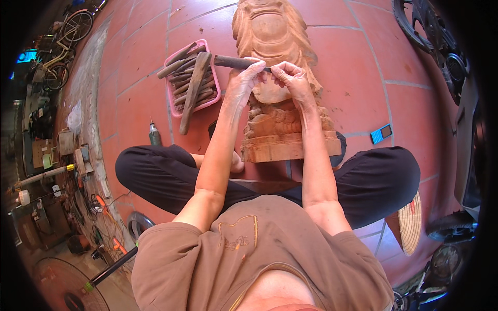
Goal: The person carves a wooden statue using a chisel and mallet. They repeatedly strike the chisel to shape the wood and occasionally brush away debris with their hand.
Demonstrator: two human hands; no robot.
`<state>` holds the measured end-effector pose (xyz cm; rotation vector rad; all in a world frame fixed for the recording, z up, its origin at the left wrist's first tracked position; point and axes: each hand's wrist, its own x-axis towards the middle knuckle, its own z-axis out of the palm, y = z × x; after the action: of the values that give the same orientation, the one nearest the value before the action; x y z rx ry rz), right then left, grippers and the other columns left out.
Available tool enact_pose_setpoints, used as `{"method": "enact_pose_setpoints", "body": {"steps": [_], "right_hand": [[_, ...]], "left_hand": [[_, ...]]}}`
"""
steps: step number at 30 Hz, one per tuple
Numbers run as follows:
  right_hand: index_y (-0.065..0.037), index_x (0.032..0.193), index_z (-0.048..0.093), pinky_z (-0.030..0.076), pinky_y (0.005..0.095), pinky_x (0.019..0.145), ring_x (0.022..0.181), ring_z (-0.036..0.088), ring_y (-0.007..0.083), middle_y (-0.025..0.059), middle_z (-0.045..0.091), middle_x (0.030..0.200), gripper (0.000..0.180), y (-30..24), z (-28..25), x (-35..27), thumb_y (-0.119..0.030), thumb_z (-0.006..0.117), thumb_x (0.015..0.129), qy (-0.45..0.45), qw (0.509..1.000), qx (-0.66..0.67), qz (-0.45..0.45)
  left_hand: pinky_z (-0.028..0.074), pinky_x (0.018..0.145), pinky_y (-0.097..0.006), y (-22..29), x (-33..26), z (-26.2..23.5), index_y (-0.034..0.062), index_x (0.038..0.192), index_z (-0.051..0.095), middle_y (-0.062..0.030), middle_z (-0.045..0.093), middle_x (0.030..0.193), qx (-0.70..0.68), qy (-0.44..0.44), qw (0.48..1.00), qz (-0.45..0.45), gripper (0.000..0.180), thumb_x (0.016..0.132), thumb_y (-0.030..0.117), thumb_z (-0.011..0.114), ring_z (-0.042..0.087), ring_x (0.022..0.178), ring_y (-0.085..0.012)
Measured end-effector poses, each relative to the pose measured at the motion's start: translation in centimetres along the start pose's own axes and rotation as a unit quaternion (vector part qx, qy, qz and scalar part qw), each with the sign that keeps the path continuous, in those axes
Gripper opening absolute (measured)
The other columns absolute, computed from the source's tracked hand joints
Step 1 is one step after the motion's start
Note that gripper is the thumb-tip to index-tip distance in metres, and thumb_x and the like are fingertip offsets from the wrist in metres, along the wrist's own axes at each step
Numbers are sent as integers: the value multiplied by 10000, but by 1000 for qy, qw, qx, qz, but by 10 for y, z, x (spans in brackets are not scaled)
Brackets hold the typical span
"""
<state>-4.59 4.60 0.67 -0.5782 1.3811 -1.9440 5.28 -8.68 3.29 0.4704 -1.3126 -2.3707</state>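
A carved wooden statue (272, 33) with a stepped base lies on the floor in front of me, its base nearest my lap. Above its middle my left hand (247, 78) is closed round what looks like a carving chisel (232, 62), its dark wooden handle pointing left. My right hand (291, 79) pinches the tool's thin dark right end, the fingers of both hands close together. Just left of the statue stands a pink plastic basket (170, 101) full of wooden-handled tools (193, 83). Across its top lies a long wooden mallet or club (195, 93).
A green power tool (154, 135) stands by my left knee. On the right lie a blue keypad phone (381, 134) and a woven hat (411, 225). Motorbikes (451, 62) line the right edge. A fan (62, 285), cables and a bicycle (65, 41) are at the left.
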Motion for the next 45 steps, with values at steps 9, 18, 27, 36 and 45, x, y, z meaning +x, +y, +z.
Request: {"method": "enact_pose_setpoints", "body": {"steps": [9, 18, 27, 36, 45], "right_hand": [[-3, 942, 713, 480, 279, 653, 706, 633, 140, 70, 707, 786, 203, 16, -11, 8, -200, 686, 903, 205, 949, -214, -106], [-112, 920, 693, 502, 406, 736, 858, 645, 303, 88, 665, 893, 84, 23, -12, 11, -152, 629, 884, 217, 846, -470, -126], [-92, 909, 693, 498, 406, 746, 857, 641, 303, 109, 656, 882, 85, 35, -18, 18, -124, 632, 861, 214, 867, -427, -141], [-109, 912, 702, 496, 410, 745, 858, 630, 307, 119, 641, 895, 89, 34, -15, 14, -113, 638, 850, 218, 847, -466, -134], [-98, 888, 700, 492, 401, 736, 849, 630, 297, 110, 633, 862, 76, 32, -8, 14, -89, 642, 839, 210, 860, -436, -162]], "left_hand": [[592, 724, -329, 5, 11, -27, 19, 900, 633, -107, 673, 843, 2, 91, 995, 45, 74, 849, 26, 686, 693, 752, -217], [550, 729, -306, -26, 30, -40, -5, 952, 626, -100, 663, 848, 114, 127, 982, 79, 139, 864, 87, 683, 671, 755, -181], [498, 673, -258, -47, 44, -46, 11, 889, 639, -58, 660, 820, 171, 126, 974, 76, 109, 850, 105, 677, 627, 705, -126], [510, 658, -248, -32, 33, -43, 3, 871, 651, -67, 679, 762, 357, 79, 929, 66, 99, 827, 90, 669, 630, 686, -120], [519, 614, -256, -43, 42, -43, -2, 868, 650, -67, 671, 743, 212, 134, 955, 158, 100, 854, 97, 651, 637, 650, -117]]}}
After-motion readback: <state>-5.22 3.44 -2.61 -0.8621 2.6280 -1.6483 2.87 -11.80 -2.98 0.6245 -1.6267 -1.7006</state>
